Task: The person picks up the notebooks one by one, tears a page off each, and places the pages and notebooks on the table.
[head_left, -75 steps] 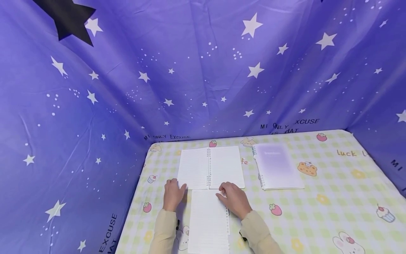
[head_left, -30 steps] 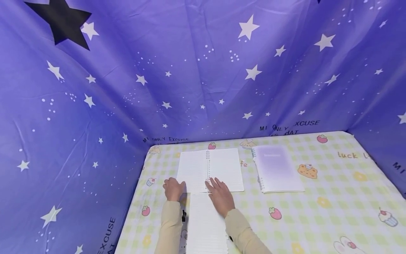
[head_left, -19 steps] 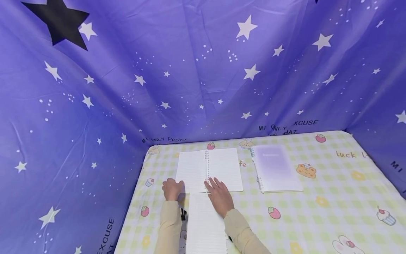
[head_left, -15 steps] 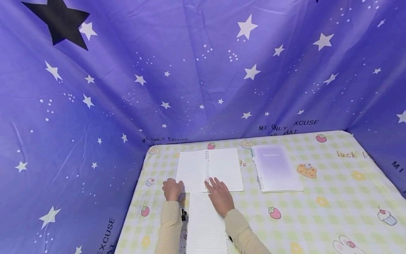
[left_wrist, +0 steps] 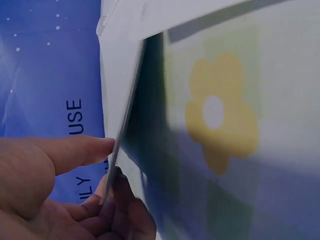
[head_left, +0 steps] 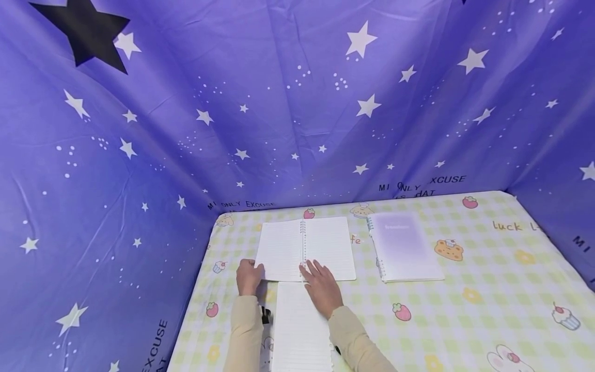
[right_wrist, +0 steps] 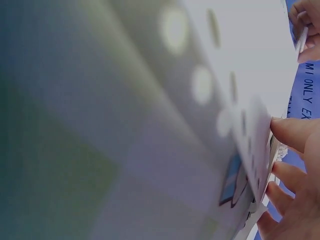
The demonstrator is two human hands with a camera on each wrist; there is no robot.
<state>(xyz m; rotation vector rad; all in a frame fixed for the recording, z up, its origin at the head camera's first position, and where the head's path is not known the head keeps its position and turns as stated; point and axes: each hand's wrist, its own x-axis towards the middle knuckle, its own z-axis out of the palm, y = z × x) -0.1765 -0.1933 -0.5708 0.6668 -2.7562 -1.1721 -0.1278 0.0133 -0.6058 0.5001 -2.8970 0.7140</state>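
Observation:
An open spiral notebook (head_left: pixel 281 247) with white lined pages lies in the middle of the head view. My left hand (head_left: pixel 249 278) pinches its lower left corner between thumb and fingers. In the left wrist view that edge, a thin stack (left_wrist: pixel 129 105), is raised off the cloth. My right hand (head_left: pixel 324 290) rests with fingers spread over the lower end of the notebook's spine. In the right wrist view its fingers (right_wrist: pixel 290 175) touch the notebook's near edge by the rings. Under my right wrist lies lined punched paper (head_left: pixel 302 325), with holes along its right edge.
A closed spiral notebook (head_left: pixel 409 248) with a purple cover lies to the right. The table wears a green checked cloth (head_left: pixel 492 279) with cartoon prints. Purple star-patterned curtains (head_left: pixel 297 103) stand behind and at both sides. A small black object (head_left: pixel 266 315) sits at my left wrist.
My right hand moved left from the notebook's right page edge to its spine and then stayed. My left hand shifted slightly left, and the notebook's lower left corner has come up a little.

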